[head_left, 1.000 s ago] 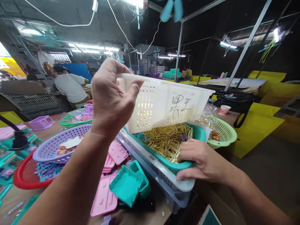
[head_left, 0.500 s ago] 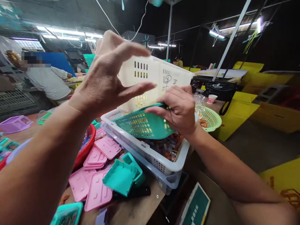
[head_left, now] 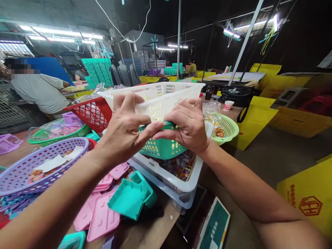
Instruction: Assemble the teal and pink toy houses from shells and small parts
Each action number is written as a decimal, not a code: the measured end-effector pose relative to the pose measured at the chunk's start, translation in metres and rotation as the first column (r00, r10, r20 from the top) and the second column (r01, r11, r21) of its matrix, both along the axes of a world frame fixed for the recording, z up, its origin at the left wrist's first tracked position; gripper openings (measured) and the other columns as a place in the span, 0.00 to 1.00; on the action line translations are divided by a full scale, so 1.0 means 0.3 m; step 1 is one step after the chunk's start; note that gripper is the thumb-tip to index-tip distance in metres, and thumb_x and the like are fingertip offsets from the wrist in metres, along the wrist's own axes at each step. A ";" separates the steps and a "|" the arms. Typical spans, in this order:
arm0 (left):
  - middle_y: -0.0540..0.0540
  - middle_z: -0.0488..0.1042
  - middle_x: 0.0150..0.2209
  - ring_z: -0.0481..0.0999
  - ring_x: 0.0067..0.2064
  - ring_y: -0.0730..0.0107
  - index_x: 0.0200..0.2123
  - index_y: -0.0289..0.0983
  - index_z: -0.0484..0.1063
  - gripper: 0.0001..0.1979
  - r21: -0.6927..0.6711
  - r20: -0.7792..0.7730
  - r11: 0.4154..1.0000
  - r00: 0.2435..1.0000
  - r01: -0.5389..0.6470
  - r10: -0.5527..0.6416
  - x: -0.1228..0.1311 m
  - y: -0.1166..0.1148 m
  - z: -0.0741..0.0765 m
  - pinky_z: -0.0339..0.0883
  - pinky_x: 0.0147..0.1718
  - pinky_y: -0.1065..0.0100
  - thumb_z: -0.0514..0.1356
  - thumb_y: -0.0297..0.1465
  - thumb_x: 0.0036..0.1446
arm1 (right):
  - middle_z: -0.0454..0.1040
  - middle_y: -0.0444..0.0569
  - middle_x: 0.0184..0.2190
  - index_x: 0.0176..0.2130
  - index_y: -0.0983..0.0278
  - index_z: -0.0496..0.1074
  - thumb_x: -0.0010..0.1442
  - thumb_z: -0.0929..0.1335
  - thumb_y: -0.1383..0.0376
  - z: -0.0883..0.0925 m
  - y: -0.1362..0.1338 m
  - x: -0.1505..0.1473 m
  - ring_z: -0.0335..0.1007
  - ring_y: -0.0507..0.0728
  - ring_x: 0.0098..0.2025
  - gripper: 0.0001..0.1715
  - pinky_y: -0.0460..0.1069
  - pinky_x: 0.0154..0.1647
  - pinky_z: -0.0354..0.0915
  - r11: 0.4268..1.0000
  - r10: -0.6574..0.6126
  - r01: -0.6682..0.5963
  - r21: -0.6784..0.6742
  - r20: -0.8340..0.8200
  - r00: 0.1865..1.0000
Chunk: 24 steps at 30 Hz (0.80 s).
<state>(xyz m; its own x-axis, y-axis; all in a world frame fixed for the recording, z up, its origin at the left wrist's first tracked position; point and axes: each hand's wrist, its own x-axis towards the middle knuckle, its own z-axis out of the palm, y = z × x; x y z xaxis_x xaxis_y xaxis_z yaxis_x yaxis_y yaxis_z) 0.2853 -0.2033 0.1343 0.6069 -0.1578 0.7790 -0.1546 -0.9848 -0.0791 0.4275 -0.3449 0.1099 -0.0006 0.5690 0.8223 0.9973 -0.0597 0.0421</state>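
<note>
My left hand [head_left: 126,129] is closed on the rim of a green perforated plastic basket [head_left: 166,148], its thumb lying along the edge. Close beside it, my right hand [head_left: 186,126] pinches the same rim, thumb on the near side. Right behind their fingers stands a white plastic basket [head_left: 155,106] with slotted walls; whether the fingers also touch it, I cannot tell. Under the green basket is a white crate [head_left: 193,185] holding small mixed pieces [head_left: 178,167], partly covered.
Pink plastic panels [head_left: 103,214] and turquoise plastic boxes [head_left: 129,199] lie near the crate. On the left are a purple basket [head_left: 77,142] and a red basket [head_left: 102,109]. A yellow-green basket [head_left: 234,129] and a paper cup [head_left: 228,105] stand right. A co-worker [head_left: 41,91] is at far left.
My left hand, apart and open before, has come down and closed on the green rim beside my right hand. The white basket, tilted up earlier, now sits lower and more level.
</note>
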 end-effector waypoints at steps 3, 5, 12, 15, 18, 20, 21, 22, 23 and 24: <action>0.40 0.63 0.42 0.61 0.49 0.49 0.17 0.39 0.69 0.28 -0.055 0.207 0.998 0.978 -0.018 0.029 0.047 0.001 -0.059 0.59 0.49 0.46 0.54 0.54 0.59 | 0.70 0.49 0.35 0.38 0.59 0.72 0.60 0.65 0.39 0.009 -0.075 -0.007 0.67 0.62 0.44 0.27 0.58 0.48 0.60 0.996 0.078 -0.072 0.043 -0.151 0.985; 0.40 0.65 0.41 0.61 0.48 0.50 0.17 0.39 0.67 0.30 -0.079 0.303 0.996 0.951 -0.033 0.055 0.080 0.018 -0.078 0.58 0.49 0.46 0.54 0.57 0.57 | 0.69 0.49 0.32 0.35 0.60 0.71 0.63 0.65 0.44 0.004 -0.151 -0.018 0.67 0.59 0.38 0.22 0.54 0.40 0.63 0.988 0.155 -0.144 0.058 -0.303 0.940; 0.42 0.69 0.37 0.65 0.47 0.54 0.16 0.41 0.64 0.32 -0.184 0.443 0.980 0.883 -0.076 0.152 0.178 0.054 0.010 0.58 0.45 0.45 0.49 0.58 0.61 | 0.79 0.49 0.38 0.45 0.61 0.75 0.72 0.55 0.57 -0.047 -0.230 -0.001 0.74 0.56 0.39 0.23 0.51 0.42 0.68 0.625 0.035 -0.372 -0.687 -0.452 0.892; 0.42 0.70 0.37 0.65 0.49 0.55 0.16 0.42 0.63 0.32 -0.189 0.441 0.980 0.886 -0.065 0.144 0.193 0.021 0.055 0.57 0.46 0.45 0.47 0.58 0.62 | 0.75 0.51 0.54 0.60 0.57 0.67 0.70 0.58 0.56 -0.059 -0.144 0.011 0.73 0.60 0.52 0.24 0.55 0.52 0.69 0.615 -0.026 -0.257 -0.746 -0.345 0.938; 0.43 0.70 0.35 0.65 0.49 0.55 0.15 0.42 0.60 0.32 -0.147 0.446 0.987 0.886 -0.068 0.127 0.178 -0.020 0.088 0.58 0.47 0.46 0.49 0.59 0.60 | 0.71 0.52 0.59 0.65 0.58 0.61 0.68 0.60 0.56 -0.060 -0.080 0.001 0.69 0.62 0.58 0.29 0.57 0.59 0.66 0.606 -0.007 -0.205 -0.768 -0.263 0.965; 0.44 0.70 0.34 0.66 0.48 0.56 0.15 0.42 0.59 0.32 -0.095 0.476 0.992 0.872 -0.081 0.117 0.159 -0.043 0.114 0.59 0.47 0.46 0.50 0.60 0.59 | 0.71 0.54 0.59 0.65 0.61 0.61 0.67 0.61 0.57 -0.061 -0.059 -0.008 0.68 0.64 0.60 0.30 0.58 0.61 0.64 0.650 -0.019 -0.143 -0.746 -0.204 0.979; 0.44 0.70 0.33 0.66 0.47 0.56 0.15 0.42 0.59 0.32 -0.060 0.501 0.995 0.860 -0.085 0.103 0.149 -0.051 0.132 0.60 0.47 0.47 0.50 0.60 0.58 | 0.71 0.55 0.59 0.65 0.62 0.62 0.67 0.61 0.59 -0.061 -0.050 -0.008 0.67 0.65 0.60 0.29 0.59 0.62 0.63 0.678 -0.030 -0.107 -0.727 -0.173 0.984; 0.44 0.70 0.34 0.67 0.47 0.56 0.15 0.42 0.58 0.32 -0.021 0.527 0.996 0.846 -0.088 0.085 0.140 -0.057 0.154 0.61 0.47 0.47 0.49 0.61 0.58 | 0.70 0.57 0.60 0.63 0.63 0.63 0.67 0.61 0.60 -0.060 -0.041 -0.006 0.66 0.66 0.61 0.28 0.61 0.62 0.62 0.706 -0.041 -0.072 -0.705 -0.143 0.989; 0.44 0.70 0.34 0.67 0.47 0.55 0.15 0.42 0.58 0.33 0.020 0.552 0.996 0.831 -0.092 0.066 0.133 -0.059 0.181 0.61 0.48 0.46 0.48 0.62 0.57 | 0.69 0.58 0.60 0.62 0.64 0.65 0.67 0.60 0.61 -0.057 -0.029 0.000 0.65 0.68 0.61 0.27 0.63 0.63 0.61 0.732 -0.051 -0.041 -0.680 -0.115 0.992; 0.44 0.69 0.35 0.68 0.48 0.55 0.15 0.42 0.58 0.34 0.067 0.574 0.993 0.818 -0.100 0.044 0.127 -0.057 0.213 0.60 0.49 0.46 0.47 0.63 0.57 | 0.68 0.59 0.61 0.61 0.65 0.66 0.66 0.60 0.62 -0.051 -0.015 0.007 0.64 0.69 0.62 0.26 0.64 0.63 0.60 0.758 -0.060 -0.016 -0.652 -0.093 0.994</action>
<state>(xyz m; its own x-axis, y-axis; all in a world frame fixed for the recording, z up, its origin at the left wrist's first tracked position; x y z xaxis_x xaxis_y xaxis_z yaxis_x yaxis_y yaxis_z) 0.3234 -0.2204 0.1981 0.0708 -0.2177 0.9734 0.0170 -0.9755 -0.2194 0.4297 -0.3495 0.0947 0.0805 0.9654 0.2481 0.9967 -0.0773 -0.0226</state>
